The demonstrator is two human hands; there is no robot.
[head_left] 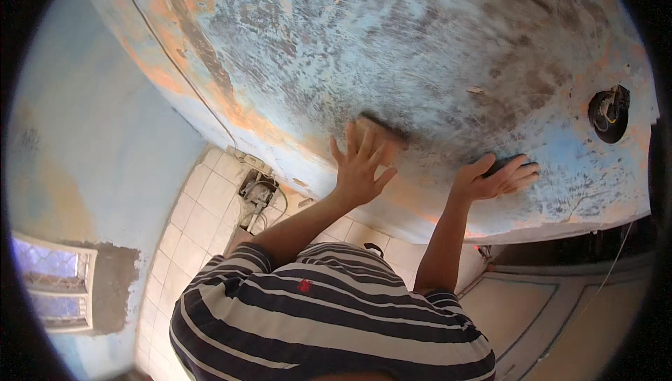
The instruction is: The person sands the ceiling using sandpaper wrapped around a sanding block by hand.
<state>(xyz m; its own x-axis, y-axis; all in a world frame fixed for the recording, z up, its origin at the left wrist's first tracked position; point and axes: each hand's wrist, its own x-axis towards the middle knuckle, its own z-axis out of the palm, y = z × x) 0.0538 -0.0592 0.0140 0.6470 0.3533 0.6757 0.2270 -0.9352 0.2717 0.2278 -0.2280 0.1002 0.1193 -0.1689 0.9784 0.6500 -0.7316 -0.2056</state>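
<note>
My left hand [360, 165] reaches up to a patchy blue wall [315, 38] with its fingers spread. The fingertips lie over a blurred brown piece [390, 133] with a dark edge, which looks like sandpaper against the wall. Farther right, my right hand [490, 181] rests along the same wall, fingers stretched out and thumb apart. A dark shadow lies by its fingers, and I see nothing held there. Scuffed blue, grey and dark smudges cover the wall around both hands, with orange patches toward its left edge.
At the right, a round hole [609, 115] in the wall holds loose wires. An open electrical box [257, 192] with cables sits low on the left, above tiles [183, 206]. A cable [175, 62] runs along the corner. A window [56, 283] stands at far left, a panelled door [518, 304] lower right.
</note>
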